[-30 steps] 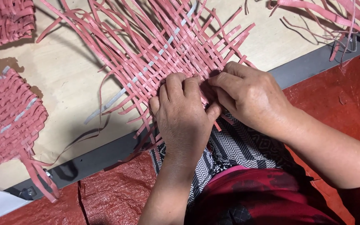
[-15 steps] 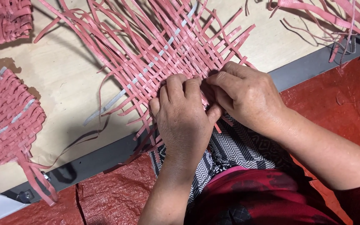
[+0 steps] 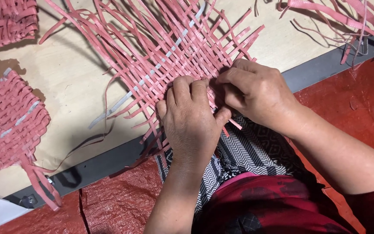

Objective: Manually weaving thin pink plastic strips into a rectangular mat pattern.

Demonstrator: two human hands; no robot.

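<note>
Your left hand (image 3: 191,115) & right hand (image 3: 256,93), fingers curled, pinch strips at near edge of the half-woven pink plastic-strip mat (image 3: 174,47) on the pale plywood board (image 3: 78,91).

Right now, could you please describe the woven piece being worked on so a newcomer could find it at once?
On the pale wooden board, look near its front edge, under the left hand and right hand. That pink strip mat has long loose ends fanning outward, unlike the denser woven pieces at the left.

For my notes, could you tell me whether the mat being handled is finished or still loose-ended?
Loose-ended: the pink woven mat has unwoven strips fanning out beyond both hands.
</note>
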